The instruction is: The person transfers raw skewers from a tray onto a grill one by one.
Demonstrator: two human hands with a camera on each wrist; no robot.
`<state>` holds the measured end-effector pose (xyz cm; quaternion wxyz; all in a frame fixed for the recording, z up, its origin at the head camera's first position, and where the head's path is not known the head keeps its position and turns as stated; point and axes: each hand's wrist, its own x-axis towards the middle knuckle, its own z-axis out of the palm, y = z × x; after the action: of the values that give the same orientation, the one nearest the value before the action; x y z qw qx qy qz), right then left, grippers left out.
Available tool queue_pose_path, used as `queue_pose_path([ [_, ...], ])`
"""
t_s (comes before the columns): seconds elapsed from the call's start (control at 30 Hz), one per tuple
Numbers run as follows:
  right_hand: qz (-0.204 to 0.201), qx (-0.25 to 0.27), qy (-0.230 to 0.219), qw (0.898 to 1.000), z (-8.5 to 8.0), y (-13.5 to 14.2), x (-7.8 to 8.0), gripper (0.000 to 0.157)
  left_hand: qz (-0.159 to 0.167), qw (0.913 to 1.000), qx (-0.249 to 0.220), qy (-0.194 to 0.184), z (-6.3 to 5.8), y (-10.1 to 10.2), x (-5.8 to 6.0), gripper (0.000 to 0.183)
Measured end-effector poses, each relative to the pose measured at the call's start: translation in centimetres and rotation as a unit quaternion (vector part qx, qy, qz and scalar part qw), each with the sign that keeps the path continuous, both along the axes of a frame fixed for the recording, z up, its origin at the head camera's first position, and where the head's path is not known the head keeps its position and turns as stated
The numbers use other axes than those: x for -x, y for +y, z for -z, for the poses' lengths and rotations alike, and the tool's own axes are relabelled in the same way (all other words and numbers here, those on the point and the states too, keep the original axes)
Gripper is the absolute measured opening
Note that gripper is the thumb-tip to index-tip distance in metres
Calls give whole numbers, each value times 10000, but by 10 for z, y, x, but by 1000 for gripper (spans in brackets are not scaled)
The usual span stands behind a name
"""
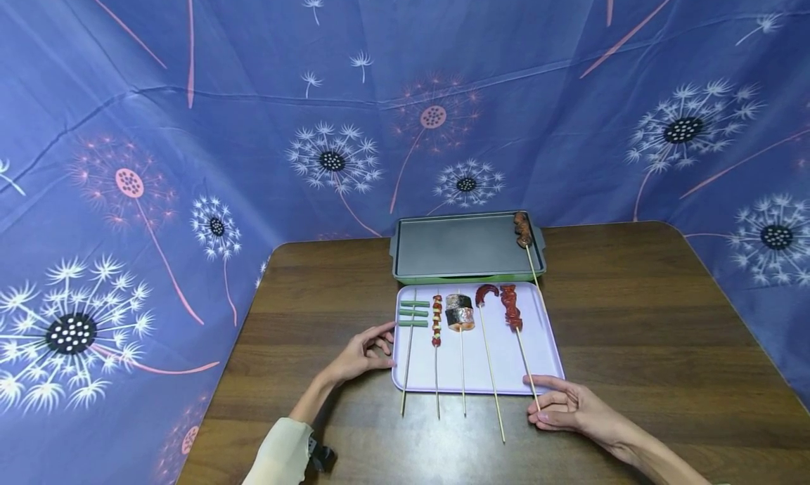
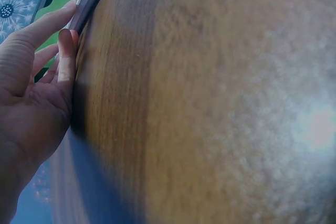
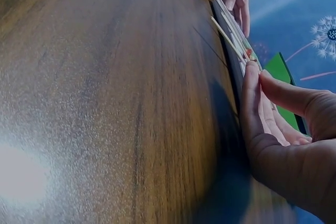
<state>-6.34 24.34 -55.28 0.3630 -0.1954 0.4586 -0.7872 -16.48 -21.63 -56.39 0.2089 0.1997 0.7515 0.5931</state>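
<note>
1. The red meat skewer (image 1: 511, 309) lies on the tray (image 1: 541, 344), ahead and to the left of the right hand (image 1: 572, 411); its stick runs back to that hand's fingers.
2. Its long axis leads away from the right hand, leaning slightly left. The meat end points away from the person, towards the griddle (image 1: 452, 249); the bare tail reaches past the tray's near edge.
3. The right hand is clearly nearer. The left hand (image 1: 362, 355) sits across the tray, well apart from this skewer, just beside the green vegetable skewer (image 1: 413, 313).
4. The right hand's fingers are bent at the tray's near corner, around the stick's tail; I cannot tell whether they pinch it.
5. The left hand's fingers are apart and loosely bent, tips touching the tray's side.
6. Farther ahead of the right hand, the brown meat skewer (image 1: 522, 230) rests on the griddle, its stick slanting back towards that hand.
</note>
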Motion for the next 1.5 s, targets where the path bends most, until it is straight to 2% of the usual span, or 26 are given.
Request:
queue_pose_path([
  [0.13, -63, 96, 91, 9999, 0, 3, 0, 59, 16, 10000, -37, -21, 0, 0, -1, 78],
  [0.5, -23, -79, 134, 9999, -7, 10, -4, 59, -19, 10000, -42, -32, -3, 1, -2, 79],
  [0.73, -285, 175, 302, 9990, -16, 11, -5, 61, -13, 10000, -20, -24, -4, 1, -3, 78],
  [0.9, -327, -64, 434, 9985, -27, 8, -2, 59, -3, 10000, -33, -8, -3, 0, -2, 78],
  [1.0, -356, -89, 533, 9979, -35, 4, 1, 59, 17, 10000, -15, 13, -3, 0, -3, 78],
  [1.2, -423, 22, 920, 9949, -48, -7, 16, 61, -36, 9999, 118, -55, -4, 1, -3, 78],
  [1.5, -274, -807, 850, 9927, -64, -12, 39, 56, -30, 10000, -10, -46, -4, 1, -3, 78],
])
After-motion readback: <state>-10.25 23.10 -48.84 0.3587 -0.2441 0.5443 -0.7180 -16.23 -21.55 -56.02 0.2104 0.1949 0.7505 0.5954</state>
